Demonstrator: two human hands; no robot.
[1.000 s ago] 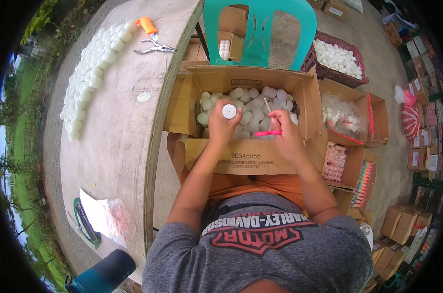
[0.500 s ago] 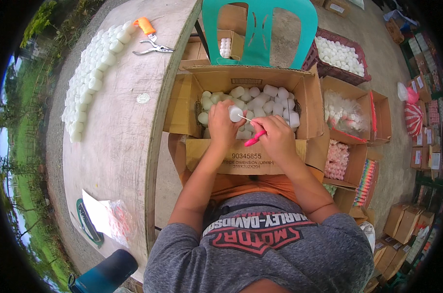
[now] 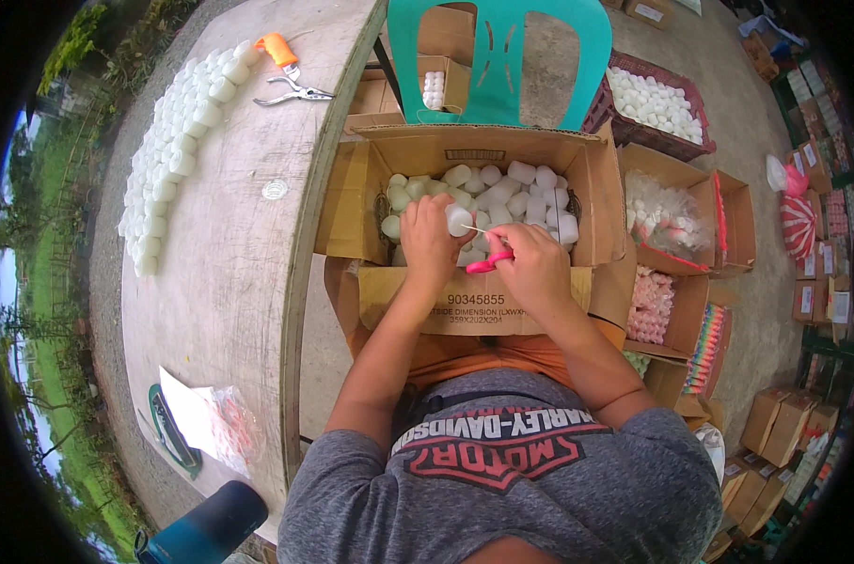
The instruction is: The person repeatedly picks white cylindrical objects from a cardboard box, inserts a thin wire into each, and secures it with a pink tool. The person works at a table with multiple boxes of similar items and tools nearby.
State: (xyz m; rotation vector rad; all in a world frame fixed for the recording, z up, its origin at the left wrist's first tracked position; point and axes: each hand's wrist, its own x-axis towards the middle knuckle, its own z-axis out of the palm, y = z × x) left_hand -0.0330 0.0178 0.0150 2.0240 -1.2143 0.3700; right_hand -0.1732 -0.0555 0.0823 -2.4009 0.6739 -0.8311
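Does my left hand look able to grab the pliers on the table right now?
Probably not as is: your left hand holds a white cylinder over the cardboard box. The pliers themselves lie uncovered on the table.

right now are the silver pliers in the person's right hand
No, the silver pliers lie on the table, while the right hand holds a pink-handled tool.

My right grip (image 3: 537, 270), pink handle (image 3: 490, 263) with it, is now further toward 8 o'clock, nearer my left grip (image 3: 430, 240). The thin pale rod (image 3: 477, 228), clear and near 12 a second ago, now points between 9 and 10, meeting the white cylinder (image 3: 458, 219), itself shifted and tipped toward 4.
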